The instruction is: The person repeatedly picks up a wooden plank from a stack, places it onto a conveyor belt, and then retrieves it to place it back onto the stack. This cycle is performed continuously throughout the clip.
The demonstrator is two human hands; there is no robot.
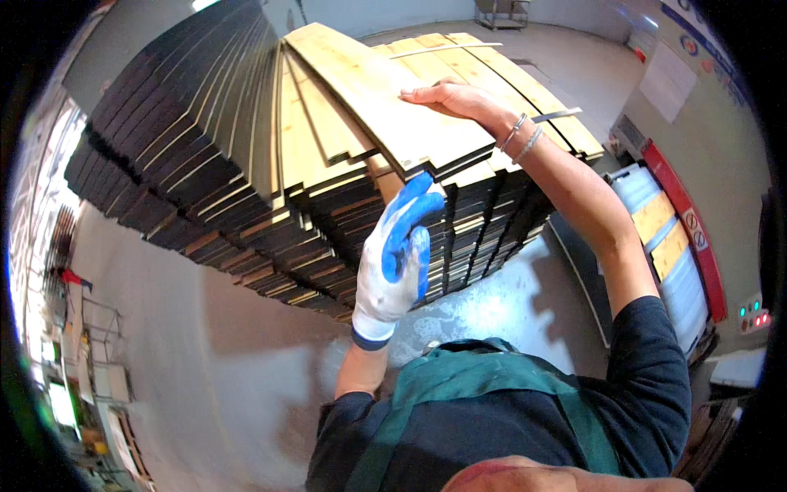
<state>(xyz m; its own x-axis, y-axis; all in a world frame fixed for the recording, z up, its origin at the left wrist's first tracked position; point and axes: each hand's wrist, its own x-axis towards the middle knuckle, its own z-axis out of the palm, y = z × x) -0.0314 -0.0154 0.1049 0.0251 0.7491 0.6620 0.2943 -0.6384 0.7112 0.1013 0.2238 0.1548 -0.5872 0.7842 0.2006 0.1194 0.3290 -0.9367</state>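
Resting flat, fingers together and extended, palm down: right hand (455,97), bare, laid on the top board (385,98) of the pile, pressing on it rather than closed around it. Raised in front of the pile's near face, fingers straight and held together, nothing in them: left hand (398,254), in a white glove with blue coating on palm and fingers, close to the board ends but not clearly touching them.

Filling the upper middle of the view: big stack of boards (270,205), many layers deep, dark along the edges, pale yellow-brown wood on the faces, ends stepped unevenly on the near side. Uppermost in it, under the bare hand: top board, pale, long, slanting from the upper centre down toward the right, its near end jutting a little past the layers beneath. Farther boards of the top layer (508,78) side by side to the right of it.

Below and to the left of the stack: grey concrete floor (229,361), with the stack's shadow across it. Along the right rim: grey machine (705,164) with a red strip, small lit lamps near its lower end, and two pale board pieces (662,232) lying beside it.

At the bottom: dark long sleeves and a green apron (492,394).

Across the far top boards: thin pale strip (447,49). On the right wrist: two thin metal bangles (521,135).
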